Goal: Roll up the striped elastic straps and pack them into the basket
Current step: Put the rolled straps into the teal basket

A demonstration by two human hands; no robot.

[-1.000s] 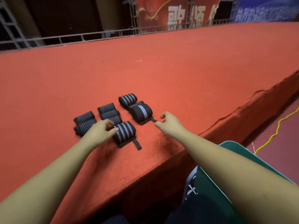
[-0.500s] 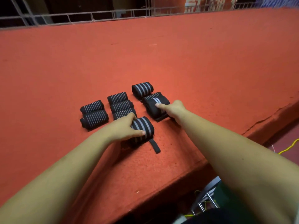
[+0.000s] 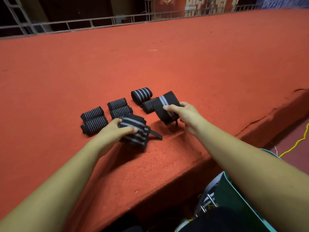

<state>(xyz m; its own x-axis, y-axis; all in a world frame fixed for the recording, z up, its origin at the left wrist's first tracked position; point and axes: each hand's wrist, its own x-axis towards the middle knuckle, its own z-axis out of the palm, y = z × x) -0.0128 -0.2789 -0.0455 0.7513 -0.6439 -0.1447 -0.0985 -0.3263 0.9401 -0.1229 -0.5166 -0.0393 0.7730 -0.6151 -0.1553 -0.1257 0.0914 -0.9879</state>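
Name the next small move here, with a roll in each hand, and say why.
Probably carry both rolls back toward the teal container below the platform edge, which may be the basket. The left hand grips a striped roll and the right hand grips a second roll. Both are already wound up and seem lifted off the red carpet.

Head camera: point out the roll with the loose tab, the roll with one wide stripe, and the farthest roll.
Roll with the loose tab [image 3: 133, 131]: head view, on its striped top.
Roll with one wide stripe [image 3: 170, 99]: head view, on its dark cloth.
Farthest roll [image 3: 141, 94]: head view, on its striped middle.
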